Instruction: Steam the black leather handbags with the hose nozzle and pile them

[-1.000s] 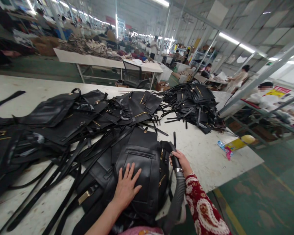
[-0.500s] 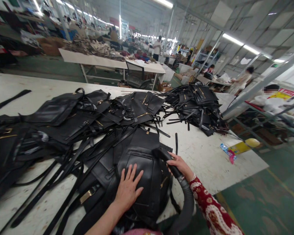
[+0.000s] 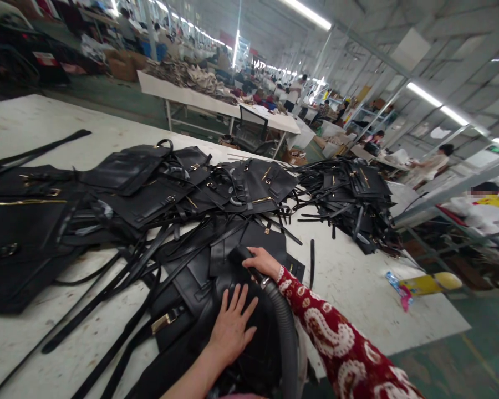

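Observation:
My left hand [image 3: 232,324] lies flat with fingers spread on a black leather bag [image 3: 216,288] at the table's near edge. My right hand [image 3: 264,262], in a red patterned sleeve, is closed round the black nozzle of a grey ribbed vacuum hose [image 3: 286,332]. The nozzle tip rests on the upper part of the same bag. The hose curves down past my left hand toward my body.
A white table [image 3: 349,288] carries piles of black bags and loose straps: one pile [image 3: 149,183] across the left and middle, another [image 3: 349,194] at the far right. A yellow packet [image 3: 424,284] lies near the right edge. Other tables and people fill the hall behind.
My right hand has swept the hose nozzle leftward from the bag's right side onto its upper middle. My left hand stays flat on the bag. The view has shifted to the right.

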A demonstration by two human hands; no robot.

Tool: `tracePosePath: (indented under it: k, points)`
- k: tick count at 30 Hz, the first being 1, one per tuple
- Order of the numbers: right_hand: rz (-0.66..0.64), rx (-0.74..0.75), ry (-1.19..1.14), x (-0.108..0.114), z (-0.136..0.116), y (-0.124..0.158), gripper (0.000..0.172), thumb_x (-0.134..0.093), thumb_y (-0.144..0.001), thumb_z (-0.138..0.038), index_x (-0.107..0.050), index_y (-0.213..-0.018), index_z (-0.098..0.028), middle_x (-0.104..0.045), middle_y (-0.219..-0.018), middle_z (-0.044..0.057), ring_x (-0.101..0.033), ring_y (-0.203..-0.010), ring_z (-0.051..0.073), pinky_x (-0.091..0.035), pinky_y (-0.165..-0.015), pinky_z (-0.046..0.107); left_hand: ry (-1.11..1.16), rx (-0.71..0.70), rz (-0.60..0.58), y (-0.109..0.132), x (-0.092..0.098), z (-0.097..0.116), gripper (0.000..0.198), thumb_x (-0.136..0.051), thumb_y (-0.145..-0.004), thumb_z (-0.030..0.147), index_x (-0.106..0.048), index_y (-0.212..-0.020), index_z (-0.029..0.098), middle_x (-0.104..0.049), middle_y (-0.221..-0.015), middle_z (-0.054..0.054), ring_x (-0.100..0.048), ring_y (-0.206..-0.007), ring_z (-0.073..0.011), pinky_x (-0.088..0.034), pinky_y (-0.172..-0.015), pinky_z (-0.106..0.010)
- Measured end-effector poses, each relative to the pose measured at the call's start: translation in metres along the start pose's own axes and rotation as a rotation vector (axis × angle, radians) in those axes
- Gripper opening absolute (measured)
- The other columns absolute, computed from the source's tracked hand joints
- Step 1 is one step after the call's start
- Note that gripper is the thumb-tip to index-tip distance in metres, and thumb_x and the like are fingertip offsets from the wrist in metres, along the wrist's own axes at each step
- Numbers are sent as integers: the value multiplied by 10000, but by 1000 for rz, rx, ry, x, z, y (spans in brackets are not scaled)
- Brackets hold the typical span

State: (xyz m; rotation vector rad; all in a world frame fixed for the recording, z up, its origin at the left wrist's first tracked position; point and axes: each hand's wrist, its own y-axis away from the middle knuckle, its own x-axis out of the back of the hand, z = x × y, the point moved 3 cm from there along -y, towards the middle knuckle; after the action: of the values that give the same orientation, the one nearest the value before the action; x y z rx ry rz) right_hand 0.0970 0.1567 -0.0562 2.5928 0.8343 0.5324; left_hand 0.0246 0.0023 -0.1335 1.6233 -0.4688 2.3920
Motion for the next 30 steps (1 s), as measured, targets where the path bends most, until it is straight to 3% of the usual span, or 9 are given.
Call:
tracePosePath:
  k: [4, 6, 9, 12, 14, 16, 19, 24, 30]
  points:
    - [-16, -14, 80, 0, -25, -34, 109, -651, -605, -145, -617, -709, -138, -558, -492, -27, -517, -359, 141, -411, -322, 196, 68, 15, 27, 5, -1, 0, 717, -581, -701, 349, -261, -1341, 313, -83, -1468, -79, -60, -1326, -321, -109, -1025, -606]
    - [17, 22, 83, 6, -38, -36, 169, -644, -624, -175, -617, -789, -151, -562, -523, -36, -529, -370, 141, -418, -321, 192, 136, 26, 46, 8, 0, 0, 702, -600, -683, 319, -307, -1321, 310, -115, -1465, -71, -86, -1325, -321, -108, -1025, -609]
    - [106, 89, 50, 22, -53, -20, 330, -590, -694, -244, -556, -1019, -196, -558, -575, -49, -547, -390, 142, -434, -320, 195, 351, 74, 118, 2, 9, -12, 586, -560, -721, 270, -387, -1280, 277, -283, -1417, -66, -215, -1302, -277, -174, -1044, -549]
    - [151, 105, 4, 36, -56, 7, 457, -581, -710, -279, -475, -1151, -222, -555, -580, -48, -556, -399, 153, -452, -320, 212, 668, 402, 296, -26, 22, -55, 480, -480, -781, 225, -424, -1257, 195, -417, -1330, -91, -325, -1253, -217, -268, -1043, -423]
    - [148, 90, -29, 37, -50, 24, 508, -587, -707, -289, -447, -1190, -222, -555, -570, -44, -557, -398, 162, -458, -319, 224, 809, 658, 354, -54, 24, -89, 471, -484, -778, 188, -433, -1242, 125, -464, -1277, -138, -395, -1205, -221, -322, -1007, -385]
    - [141, 70, -59, 32, -39, 38, 555, -595, -700, -290, -420, -1222, -219, -558, -560, -40, -557, -395, 168, -458, -319, 230, 883, 763, 315, -83, 21, -117, 422, -538, -742, 144, -506, -1159, 88, -561, -1151, -155, -508, -1091, -225, -389, -939, -362]
    - [132, 50, -102, 18, -19, 46, 603, -603, -687, -288, -395, -1247, -207, -564, -561, -35, -558, -392, 169, -457, -320, 230, 973, 802, 238, -113, 8, -139, 215, -600, -740, 184, -607, -942, 111, -646, -947, -86, -592, -912, -185, -444, -856, -363]
    - [89, 35, -172, -1, 4, 35, 623, -595, -677, -312, -403, -1255, -179, -564, -570, -25, -566, -401, 174, -458, -317, 233, 1148, 844, 205, -115, -10, -142, 216, -531, -817, 307, -591, -891, 114, -629, -884, -39, -593, -809, -143, -485, -766, -359]
    - [101, 54, -209, -11, 3, 16, 651, -606, -656, -293, -400, -1261, -166, -550, -541, -40, -537, -367, 155, -449, -305, 223, 1325, 855, 220, -106, -10, -141, 216, -526, -821, 300, -585, -911, 112, -620, -882, -36, -590, -784, -138, -497, -730, -338]
